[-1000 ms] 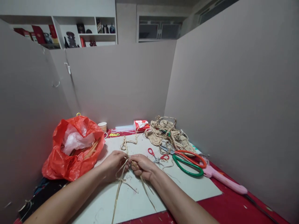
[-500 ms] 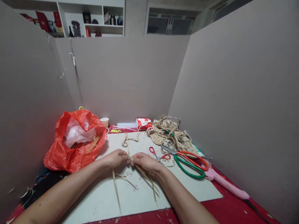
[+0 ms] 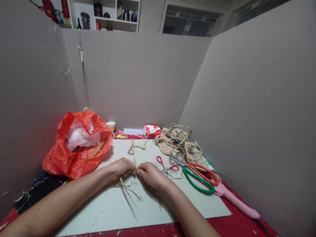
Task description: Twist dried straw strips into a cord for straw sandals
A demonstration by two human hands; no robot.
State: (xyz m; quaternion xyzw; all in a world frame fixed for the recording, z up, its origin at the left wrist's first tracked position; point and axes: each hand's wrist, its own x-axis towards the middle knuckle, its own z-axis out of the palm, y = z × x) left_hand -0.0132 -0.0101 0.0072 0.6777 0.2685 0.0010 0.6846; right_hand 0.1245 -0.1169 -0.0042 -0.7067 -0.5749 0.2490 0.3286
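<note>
A thin braided straw cord (image 3: pixel 134 156) runs from the middle of the pale board (image 3: pixel 118 214) down to my fingertips. My left hand (image 3: pixel 123 167) pinches its near end, and loose straw strands (image 3: pixel 127 191) hang below that hand. Close beside it, my right hand (image 3: pixel 147 172) is closed on the same spot of the cord, thumb and forefinger together. A few strand ends show under my right wrist. The cord's far part curls in a loop and trails right towards the tissue pack.
Left stands an open red plastic bag (image 3: pixel 81 164), with a paper cup (image 3: pixel 111 126) behind. Small red scissors (image 3: pixel 174 168), large scissors (image 3: pixel 200 184) with red and green handles, a pink-handled tool (image 3: pixel 237 200) and coiled braid (image 3: pixel 177 140) lie right. A tissue pack (image 3: pixel 151 130) sits behind.
The right hand has turned more palm-down, hiding most strands beneath it. Strands under the left hand have swung to the right. The whole view has shifted slightly.
</note>
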